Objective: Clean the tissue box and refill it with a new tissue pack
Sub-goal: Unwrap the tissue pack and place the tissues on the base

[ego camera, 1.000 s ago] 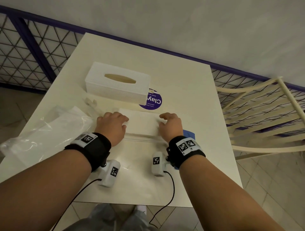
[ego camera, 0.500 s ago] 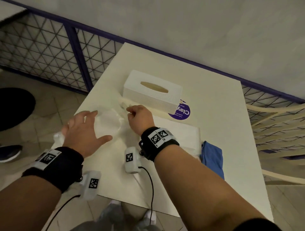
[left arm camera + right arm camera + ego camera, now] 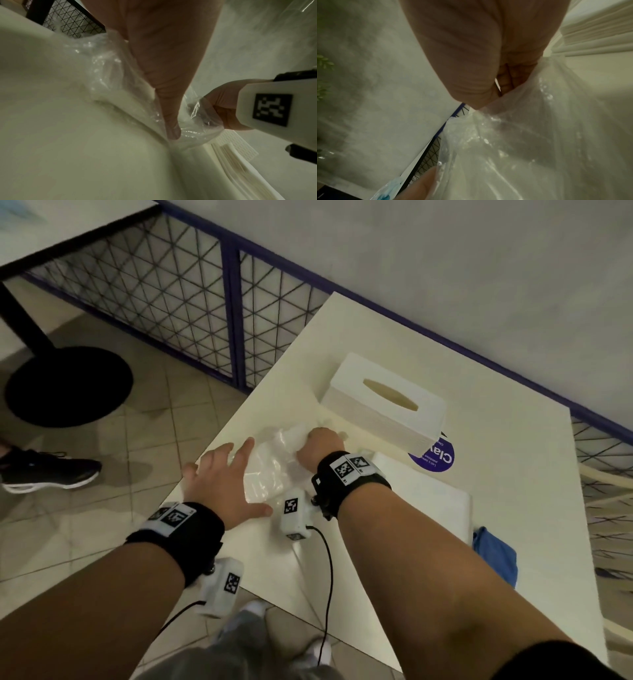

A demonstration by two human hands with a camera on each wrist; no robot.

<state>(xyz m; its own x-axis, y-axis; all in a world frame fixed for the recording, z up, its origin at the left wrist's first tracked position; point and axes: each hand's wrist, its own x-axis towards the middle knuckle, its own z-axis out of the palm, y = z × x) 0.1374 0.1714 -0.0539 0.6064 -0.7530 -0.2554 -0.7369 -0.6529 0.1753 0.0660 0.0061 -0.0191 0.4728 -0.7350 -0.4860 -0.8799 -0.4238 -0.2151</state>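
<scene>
A white tissue box [image 3: 383,405] with an oval slot stands at the back of the cream table [image 3: 513,474]. Just in front of it lies a crumpled clear plastic wrapper [image 3: 265,465]. My left hand [image 3: 239,470] lies on the wrapper with its fingers spread and straight; the thumb [image 3: 171,121] presses the plastic down. My right hand [image 3: 318,445] is a fist that grips the wrapper's far end, its curled fingers [image 3: 511,79] bunching the film [image 3: 530,148]. A bare white tissue stack [image 3: 424,501] lies under my right forearm.
A blue cloth [image 3: 496,556] lies at the table's right front, and a purple round sticker [image 3: 440,458] sits beside the box. The table's left edge runs close under my left hand. On the floor to the left are a black round base [image 3: 68,385] and someone's black shoe [image 3: 48,470].
Both hands left the tissue stack and moved left to the wrapper. The left hand now lies flat on it and the right hand has closed on its far end. The view swung left.
</scene>
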